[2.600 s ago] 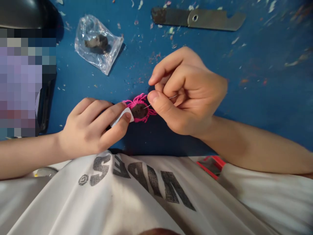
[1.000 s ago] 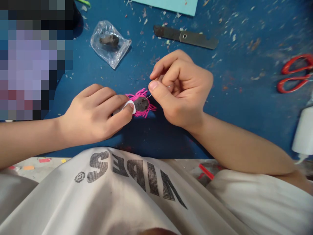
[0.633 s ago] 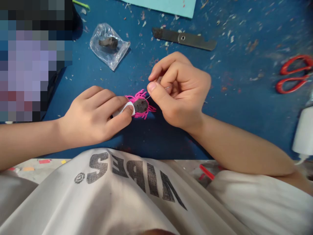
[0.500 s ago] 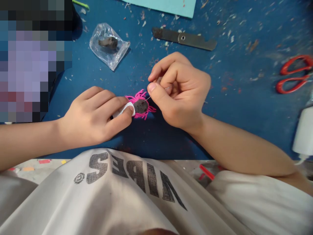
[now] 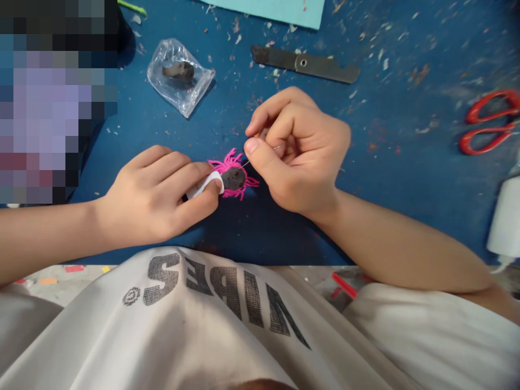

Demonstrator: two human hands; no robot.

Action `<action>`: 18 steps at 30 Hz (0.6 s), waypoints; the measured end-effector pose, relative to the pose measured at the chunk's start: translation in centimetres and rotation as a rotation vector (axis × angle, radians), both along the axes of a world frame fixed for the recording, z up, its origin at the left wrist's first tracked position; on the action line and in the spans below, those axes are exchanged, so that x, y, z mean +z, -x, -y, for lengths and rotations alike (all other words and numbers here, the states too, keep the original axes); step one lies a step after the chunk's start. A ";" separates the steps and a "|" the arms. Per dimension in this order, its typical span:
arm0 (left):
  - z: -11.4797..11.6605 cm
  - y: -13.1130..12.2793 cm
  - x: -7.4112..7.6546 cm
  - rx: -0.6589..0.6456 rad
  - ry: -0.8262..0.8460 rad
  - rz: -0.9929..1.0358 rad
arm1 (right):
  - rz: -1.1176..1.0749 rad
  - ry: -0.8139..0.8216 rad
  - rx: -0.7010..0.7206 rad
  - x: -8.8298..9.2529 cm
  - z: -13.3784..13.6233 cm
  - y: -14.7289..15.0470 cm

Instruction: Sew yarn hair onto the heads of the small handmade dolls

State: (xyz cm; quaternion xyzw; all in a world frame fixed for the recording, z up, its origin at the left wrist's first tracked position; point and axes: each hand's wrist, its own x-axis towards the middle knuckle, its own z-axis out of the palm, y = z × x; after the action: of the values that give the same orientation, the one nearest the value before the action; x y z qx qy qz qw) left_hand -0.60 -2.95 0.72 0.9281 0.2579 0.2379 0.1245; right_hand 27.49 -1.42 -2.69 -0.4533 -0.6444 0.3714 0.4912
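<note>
My left hand is closed around the white body of a small doll, thumb and fingers pinching it against the blue table. The doll's dark grey clay head pokes out to the right, with small dents in its face and pink yarn hair spread around it. My right hand pinches a thin metal wire between thumb and forefinger. The wire's tip points at the upper right of the head; whether it touches the clay I cannot tell.
On the blue table lie a clear plastic bag with dark clay, a grey flat blade-like tool, a light blue sheet and red-handled scissors. A white object stands at the right edge. Paper scraps dot the tabletop.
The wire's tip has drawn back slightly from the dents in the clay face, up and to the right. Both hands otherwise stay almost where they were.
</note>
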 end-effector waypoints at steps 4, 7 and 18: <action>-0.2 -0.3 0.3 -0.016 -0.101 0.003 | -0.027 -0.001 0.021 0.1 0.1 0.2; -0.4 -0.6 0.5 -0.036 -0.203 0.020 | -0.031 -0.020 0.012 -0.1 0.1 0.2; -0.2 -0.5 0.3 -0.022 -0.037 0.068 | -0.058 -0.025 0.017 0.2 0.0 0.2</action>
State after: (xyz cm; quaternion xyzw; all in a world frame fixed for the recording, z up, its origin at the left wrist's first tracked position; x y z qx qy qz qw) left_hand -0.08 -2.77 0.99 0.9243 0.2389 0.2729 0.1184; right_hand 27.33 -1.46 -2.54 -0.4307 -0.6385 0.3804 0.5119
